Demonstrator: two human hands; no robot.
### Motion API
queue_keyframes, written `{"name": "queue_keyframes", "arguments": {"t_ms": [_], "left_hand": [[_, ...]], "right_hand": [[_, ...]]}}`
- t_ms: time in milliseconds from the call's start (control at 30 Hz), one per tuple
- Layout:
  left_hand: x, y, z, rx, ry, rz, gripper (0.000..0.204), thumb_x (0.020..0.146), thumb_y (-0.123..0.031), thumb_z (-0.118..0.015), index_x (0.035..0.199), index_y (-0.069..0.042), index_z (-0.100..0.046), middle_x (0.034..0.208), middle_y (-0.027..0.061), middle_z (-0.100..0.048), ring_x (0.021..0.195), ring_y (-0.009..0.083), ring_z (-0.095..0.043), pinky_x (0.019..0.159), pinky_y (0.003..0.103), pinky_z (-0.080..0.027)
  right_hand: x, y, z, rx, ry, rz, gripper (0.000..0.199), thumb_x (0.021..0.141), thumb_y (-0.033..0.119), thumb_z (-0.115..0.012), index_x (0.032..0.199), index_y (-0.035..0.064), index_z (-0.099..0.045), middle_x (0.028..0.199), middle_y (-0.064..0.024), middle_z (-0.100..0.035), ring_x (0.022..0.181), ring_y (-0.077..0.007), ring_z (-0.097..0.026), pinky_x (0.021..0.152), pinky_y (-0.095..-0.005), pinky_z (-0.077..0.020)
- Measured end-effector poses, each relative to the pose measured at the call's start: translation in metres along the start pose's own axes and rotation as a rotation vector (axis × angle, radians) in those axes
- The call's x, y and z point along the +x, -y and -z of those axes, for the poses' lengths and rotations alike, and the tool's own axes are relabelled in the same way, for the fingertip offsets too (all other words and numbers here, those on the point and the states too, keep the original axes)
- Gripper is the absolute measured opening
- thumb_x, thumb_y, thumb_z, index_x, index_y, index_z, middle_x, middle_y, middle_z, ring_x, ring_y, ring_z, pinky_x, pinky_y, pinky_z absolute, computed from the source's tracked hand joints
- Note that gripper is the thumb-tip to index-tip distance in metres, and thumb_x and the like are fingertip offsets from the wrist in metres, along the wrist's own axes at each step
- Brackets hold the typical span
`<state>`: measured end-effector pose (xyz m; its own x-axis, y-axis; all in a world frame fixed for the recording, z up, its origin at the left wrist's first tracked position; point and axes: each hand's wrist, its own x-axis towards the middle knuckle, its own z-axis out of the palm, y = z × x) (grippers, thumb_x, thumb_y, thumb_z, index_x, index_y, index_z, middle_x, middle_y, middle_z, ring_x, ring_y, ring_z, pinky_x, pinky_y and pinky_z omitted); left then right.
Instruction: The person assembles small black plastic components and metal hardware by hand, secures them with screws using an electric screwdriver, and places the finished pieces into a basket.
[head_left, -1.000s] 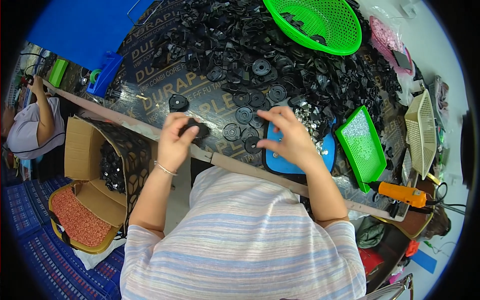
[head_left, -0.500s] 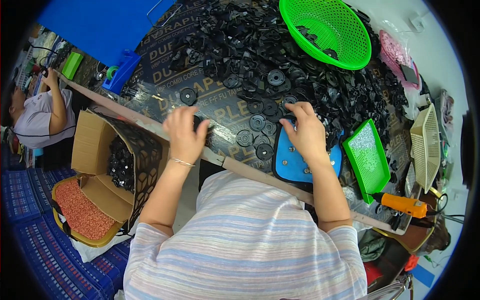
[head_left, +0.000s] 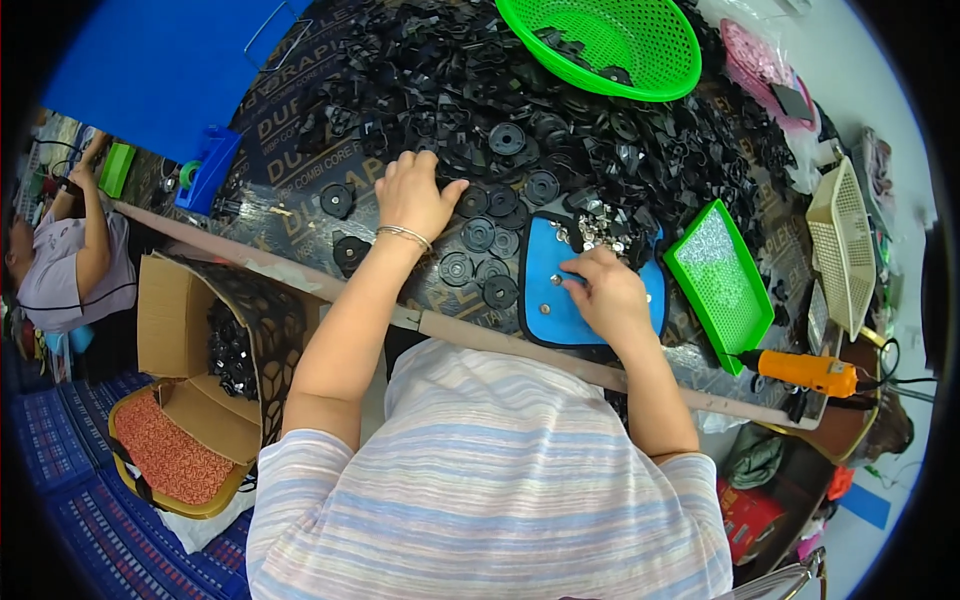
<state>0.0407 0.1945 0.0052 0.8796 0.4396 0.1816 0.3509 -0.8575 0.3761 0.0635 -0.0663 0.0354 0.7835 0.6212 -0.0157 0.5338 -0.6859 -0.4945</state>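
Out over the near edge of the piled black plastic parts (head_left: 430, 95), my left hand (head_left: 415, 200) reaches with fingers stretched and thumb apart. Several black round discs (head_left: 478, 235) lie beside its thumb, and two more black round pieces (head_left: 350, 253) are to its left. My right hand (head_left: 610, 297) is over a blue mat (head_left: 560, 325) with a dark rim. Its thumb and forefinger are brought close together at the mat's surface; anything between them is too small to make out. Small shiny metal pieces (head_left: 600, 232) are heaped at the mat's far side, with a few scattered nearer.
A green round basket (head_left: 640, 50) stands on the pile. At right are a green tray (head_left: 735, 310) of small silvery bits, an orange power tool (head_left: 805, 370) and a beige basket (head_left: 845, 250). A blue tape dispenser (head_left: 210, 170), a cardboard box (head_left: 165, 330) and another person (head_left: 80, 250) are at left.
My left hand has moved right and away from me, leaving a black round piece in view near the table edge. My right hand has come back from the discs onto the blue mat.
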Motion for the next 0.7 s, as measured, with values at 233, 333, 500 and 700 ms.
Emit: {"name": "queue_keyframes", "arguments": {"t_ms": [233,333,500,700], "left_hand": [[-0.029,-0.007,0.044,-0.307,0.100,-0.022,0.040,0.069,-0.031,-0.071,0.092,0.001,-0.059,0.083,0.0159,-0.062,0.075,0.0285,-0.062,0.067,0.035,-0.049],[-0.058,0.000,0.045,-0.557,0.243,-0.202,0.043,0.067,-0.025,-0.075,0.098,0.001,-0.059,0.087,0.0129,-0.063,0.074,0.0195,-0.062,0.065,0.028,-0.049],[-0.097,-0.007,0.037,-0.962,0.544,-0.512,0.049,0.064,-0.016,-0.075,0.106,-0.002,-0.057,0.093,0.0097,-0.062,0.080,0.0172,-0.061,0.068,0.028,-0.048],[-0.128,-0.016,0.009,-1.708,0.827,-0.130,0.047,0.075,0.002,-0.062,0.118,-0.003,-0.046,0.107,0.0134,-0.057,0.091,0.0183,-0.060,0.077,0.031,-0.051]], "right_hand": [[-0.003,-0.003,-0.005,0.002,-0.030,0.106,0.017,0.070,0.013,-0.069,0.086,0.0110,-0.067,0.087,-0.0037,-0.060,0.073,-0.0239,-0.061,0.062,-0.0352,-0.0496],[-0.006,-0.002,-0.004,0.015,-0.027,0.120,0.017,0.068,0.013,-0.069,0.085,0.0106,-0.067,0.087,-0.0031,-0.059,0.073,-0.0231,-0.061,0.063,-0.0343,-0.0498],[-0.006,-0.005,-0.006,0.043,-0.025,0.168,0.018,0.067,0.013,-0.070,0.084,0.0095,-0.066,0.088,-0.0035,-0.059,0.075,-0.0233,-0.061,0.064,-0.0341,-0.0497],[-0.005,-0.008,-0.006,0.143,0.036,0.038,0.017,0.067,0.013,-0.071,0.082,0.0083,-0.065,0.091,-0.0055,-0.058,0.080,-0.0261,-0.060,0.068,-0.0357,-0.0490]]}}
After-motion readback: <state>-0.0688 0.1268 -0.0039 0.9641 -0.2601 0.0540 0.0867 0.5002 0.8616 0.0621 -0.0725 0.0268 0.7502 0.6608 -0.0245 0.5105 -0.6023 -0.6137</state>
